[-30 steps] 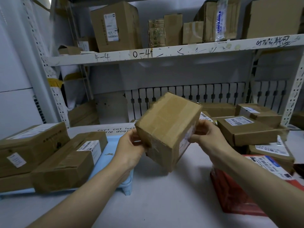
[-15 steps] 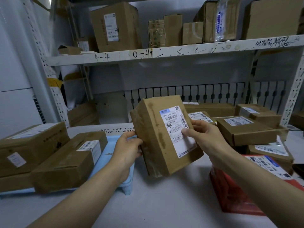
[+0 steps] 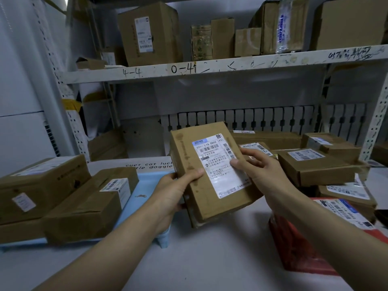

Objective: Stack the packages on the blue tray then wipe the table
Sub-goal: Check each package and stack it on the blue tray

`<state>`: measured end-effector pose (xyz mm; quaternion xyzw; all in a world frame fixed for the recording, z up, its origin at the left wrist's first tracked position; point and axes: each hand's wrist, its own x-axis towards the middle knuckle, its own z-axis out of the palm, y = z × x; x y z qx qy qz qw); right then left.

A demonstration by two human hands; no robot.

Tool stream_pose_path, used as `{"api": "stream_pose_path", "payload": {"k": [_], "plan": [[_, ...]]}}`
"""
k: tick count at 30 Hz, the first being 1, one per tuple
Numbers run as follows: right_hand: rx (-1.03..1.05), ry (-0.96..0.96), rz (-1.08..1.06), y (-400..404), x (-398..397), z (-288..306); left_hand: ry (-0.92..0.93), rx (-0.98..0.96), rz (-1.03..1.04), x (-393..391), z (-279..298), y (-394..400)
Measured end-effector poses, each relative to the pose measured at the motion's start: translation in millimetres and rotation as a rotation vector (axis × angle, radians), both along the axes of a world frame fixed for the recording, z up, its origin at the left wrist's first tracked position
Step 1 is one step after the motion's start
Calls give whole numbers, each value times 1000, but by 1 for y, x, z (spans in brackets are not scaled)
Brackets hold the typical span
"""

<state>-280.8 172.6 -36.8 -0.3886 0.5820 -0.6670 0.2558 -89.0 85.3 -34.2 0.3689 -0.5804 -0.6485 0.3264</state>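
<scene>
Box turned so its label faces up

The brown box (image 3: 212, 173) was tipped corner-first a second ago; now its white label (image 3: 220, 166) shows. The left hand (image 3: 174, 192) has slid its thumb onto the front, and the right hand (image 3: 258, 171) now presses the label, it seems.

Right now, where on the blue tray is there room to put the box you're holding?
The blue tray has a bare strip at its right end, between the labelled box and the tray's right rim. Its left part is crowded with stacked boxes. The held box hangs right of that strip, in both hands.
</scene>
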Motion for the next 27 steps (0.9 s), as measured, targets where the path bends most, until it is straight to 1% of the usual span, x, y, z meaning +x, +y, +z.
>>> {"api": "stream_pose_path", "payload": {"k": [3,5,7,10,11,14,17,20,22,25,27], "plan": [[54,-23,72,2,0,3,75,55,-19,1,2,2],[136,-48,149,1,-1,2,121,76,-30,1,3,2],[218,-70,226,4,0,4,140,79,-37,2,3,1],[258,-122,292,6,1,4,145,88,-41,3,2,0],[265,-103,280,5,0,2,144,83,-30,4,2,0],[277,-25,110,4,8,0,87,-33,53,0,-1,-3],[273,23,7,2,19,3,98,-121,106,-4,-4,4],[207,50,-8,2,27,9,115,-132,37,-8,1,10],[123,4,-8,2,27,13,119,-38,-1,-8,8,7],[9,-144,63,5,27,22,114,178,-19,1,12,-1],[-49,-147,133,8,27,23,213,346,-80,7,8,-7]]}}
